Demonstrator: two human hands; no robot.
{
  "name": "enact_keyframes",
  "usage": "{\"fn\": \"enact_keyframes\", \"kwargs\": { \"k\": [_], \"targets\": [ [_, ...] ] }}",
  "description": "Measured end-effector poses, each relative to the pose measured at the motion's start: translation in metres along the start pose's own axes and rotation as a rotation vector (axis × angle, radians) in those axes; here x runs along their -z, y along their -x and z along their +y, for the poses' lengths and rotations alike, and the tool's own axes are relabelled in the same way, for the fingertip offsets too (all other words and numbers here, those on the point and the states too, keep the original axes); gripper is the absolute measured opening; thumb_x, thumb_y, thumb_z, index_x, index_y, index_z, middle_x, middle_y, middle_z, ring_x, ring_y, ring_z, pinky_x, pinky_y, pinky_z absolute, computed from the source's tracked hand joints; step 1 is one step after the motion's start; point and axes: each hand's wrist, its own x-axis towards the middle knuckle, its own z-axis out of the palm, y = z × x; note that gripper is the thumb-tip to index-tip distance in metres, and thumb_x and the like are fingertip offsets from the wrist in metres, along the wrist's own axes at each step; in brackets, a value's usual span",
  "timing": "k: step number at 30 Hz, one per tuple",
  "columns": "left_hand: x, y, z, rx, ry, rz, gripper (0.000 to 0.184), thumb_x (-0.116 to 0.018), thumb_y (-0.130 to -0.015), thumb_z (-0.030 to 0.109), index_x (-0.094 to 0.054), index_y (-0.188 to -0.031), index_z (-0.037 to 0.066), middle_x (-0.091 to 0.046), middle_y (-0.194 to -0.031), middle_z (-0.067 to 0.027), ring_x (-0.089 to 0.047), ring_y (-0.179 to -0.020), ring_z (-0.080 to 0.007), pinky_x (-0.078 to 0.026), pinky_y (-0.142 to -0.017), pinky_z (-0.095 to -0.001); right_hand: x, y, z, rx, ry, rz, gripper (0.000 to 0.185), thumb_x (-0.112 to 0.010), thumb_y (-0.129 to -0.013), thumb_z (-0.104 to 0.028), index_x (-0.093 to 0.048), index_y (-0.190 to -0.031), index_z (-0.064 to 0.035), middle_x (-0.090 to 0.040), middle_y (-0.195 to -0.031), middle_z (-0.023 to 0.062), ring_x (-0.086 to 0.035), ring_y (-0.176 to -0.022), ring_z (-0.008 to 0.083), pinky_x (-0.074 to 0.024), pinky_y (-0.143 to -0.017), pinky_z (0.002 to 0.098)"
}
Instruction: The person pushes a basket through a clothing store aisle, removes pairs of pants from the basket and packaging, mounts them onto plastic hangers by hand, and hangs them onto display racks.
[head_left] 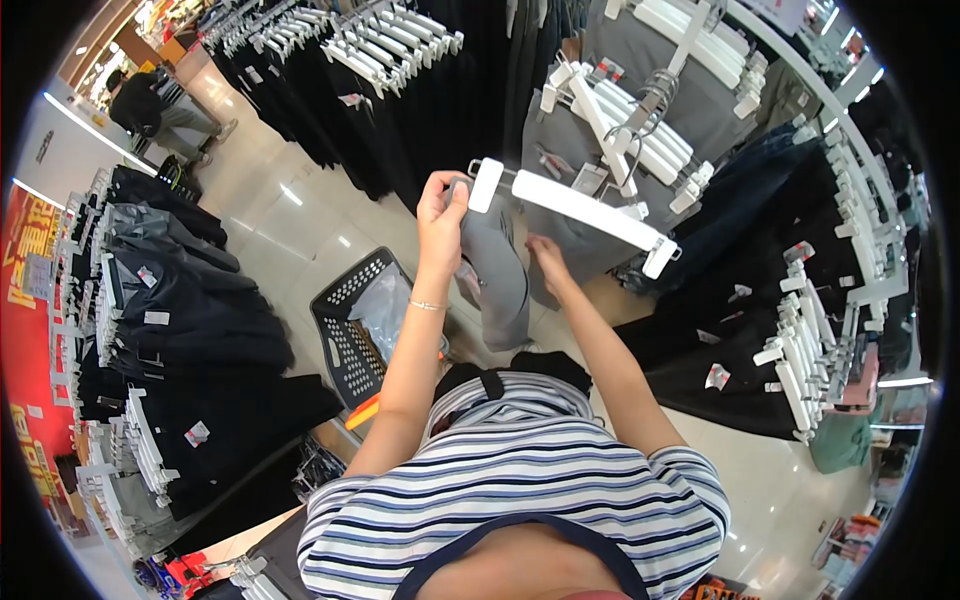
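Grey cloth garment (503,285) hangs mid-frame, pinched at its top by the left hand (443,207); beside it, the right hand's (546,262) hold is unclear.

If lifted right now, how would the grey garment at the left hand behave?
The garment would probably flop, since its cloth bends and hangs below the left hand. It seems unlikely to break: it looks like plain soft fabric.
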Motion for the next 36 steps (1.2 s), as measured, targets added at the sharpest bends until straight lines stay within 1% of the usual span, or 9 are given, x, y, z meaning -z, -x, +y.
{"fn": "enact_keyframes", "kwargs": {
  "k": [2, 4, 6, 12, 16, 23, 26, 29, 36],
  "targets": [
    [-0.002, 0.005, 0.006, 0.011, -0.001, 0.014, 0.009, -0.052, -0.09, 0.011, -0.052, -0.093, 0.003, -0.055, -0.083, 0.0004, -0.049, -0.077, -0.0051, -0.039, -0.071, -0.0198, -0.015, -0.019, 0.008, -0.212, 0.047, -0.088, 0.056, -0.052, -0.085, -0.049, -0.048, -0.12, -0.0058, -0.057, -0.109, 0.0072, -0.052, -0.1, 0.0188, -0.0355, -0.094, 0.0322],
    [0.0, 0.008, 0.009, 0.01, -0.013, -0.007, 0.008, -0.051, -0.09, 0.012, -0.051, -0.094, 0.004, -0.055, -0.083, 0.0001, -0.05, -0.076, -0.0053, -0.04, -0.07, -0.02, -0.025, -0.053, 0.056, -0.402, -0.263, -0.164, 0.075, -0.04, -0.083, -0.065, -0.039, -0.133, -0.01, -0.046, -0.129, 0.0155, -0.04, -0.122, 0.0246, -0.0308, -0.101, 0.0367],
    [-0.003, 0.012, 0.017, 0.043, -0.025, -0.011, 0.008, -0.05, -0.09, 0.012, -0.051, -0.095, 0.005, -0.056, -0.083, 0.0001, -0.05, -0.075, -0.0052, -0.041, -0.069, -0.0201, -0.034, -0.016, -0.001, -0.575, -0.339, -0.393, 0.08, -0.035, -0.081, -0.069, -0.035, -0.135, -0.0112, -0.043, -0.132, 0.0143, -0.039, -0.124, 0.0245, -0.033, -0.101, 0.0384],
    [0.004, 0.016, 0.021, 0.008, -0.104, -0.01, 0.01, -0.053, -0.09, 0.013, -0.05, -0.095, 0.005, -0.055, -0.084, 0.0005, -0.048, -0.078, -0.0043, -0.039, -0.071, -0.0191, -0.031, -0.006, 0.011, -0.53, -0.693, -0.457, 0.062, -0.054, -0.083, -0.051, -0.044, -0.128, -0.0097, -0.05, -0.125, 0.0092, -0.05, -0.112, 0.0215, -0.0406, -0.095, 0.038],
    [0.007, 0.017, 0.022, 0.009, -0.205, -0.063, 0.012, -0.052, -0.09, 0.013, -0.048, -0.096, 0.004, -0.056, -0.086, -0.0005, -0.048, -0.081, -0.0046, -0.039, -0.073, -0.0192, 0.027, -0.015, 0.048, -0.296, -0.673, -0.087, 0.042, -0.063, -0.083, -0.029, -0.053, -0.116, -0.0063, -0.057, -0.114, 0.0088, -0.055, -0.104, 0.023, -0.0431, -0.091, 0.0388],
    [0.019, -0.003, -0.013, 0.034, -0.196, -0.104, 0.014, -0.053, -0.09, 0.012, -0.049, -0.099, 0.002, -0.056, -0.089, -0.0007, -0.049, -0.084, -0.0061, -0.039, -0.076, -0.0203, 0.118, 0.089, -0.005, 0.035, -0.887, -0.043, 0.044, -0.054, -0.089, -0.029, -0.044, -0.124, -0.0039, -0.052, -0.122, 0.0083, -0.049, -0.113, 0.023, -0.0356, -0.099, 0.038],
    [0.023, -0.014, -0.025, 0.047, -0.288, -0.087, 0.013, -0.053, -0.089, 0.012, -0.051, -0.098, 0.002, -0.057, -0.09, -0.0013, -0.051, -0.084, -0.0067, -0.04, -0.075, -0.0211, 0.12, 0.13, -0.02, 0.266, -0.655, 0.184, 0.036, -0.053, -0.09, -0.026, -0.048, -0.118, -0.0033, -0.055, -0.114, 0.0065, -0.05, -0.107, 0.0179, -0.0364, -0.095, 0.0323],
    [0.034, -0.018, -0.048, 0.067, -0.32, -0.068, 0.011, -0.052, -0.089, 0.011, -0.054, -0.095, 0.002, -0.057, -0.086, 0.0001, -0.051, -0.082, -0.0062, -0.04, -0.073, -0.0208, 0.132, 0.153, -0.041, 0.357, 0.021, 0.192, 0.026, -0.051, -0.092, -0.019, -0.049, -0.111, -0.0026, -0.055, -0.103, 0.0042, -0.049, -0.096, 0.0118, -0.037, -0.087, 0.0255],
    [0.038, -0.021, -0.066, 0.075, -0.05, -0.032, 0.015, -0.053, -0.09, 0.017, -0.053, -0.096, 0.004, -0.056, -0.086, 0.0016, -0.049, -0.077, -0.0054, -0.039, -0.072, -0.0195, 0.111, 0.177, -0.075, 0.529, 0.031, 0.441, 0.021, -0.052, -0.091, -0.021, -0.047, -0.099, -0.0025, -0.05, -0.088, 0.0001, -0.044, -0.082, 0.0077, -0.0362, -0.075, 0.021]
  ]
}}
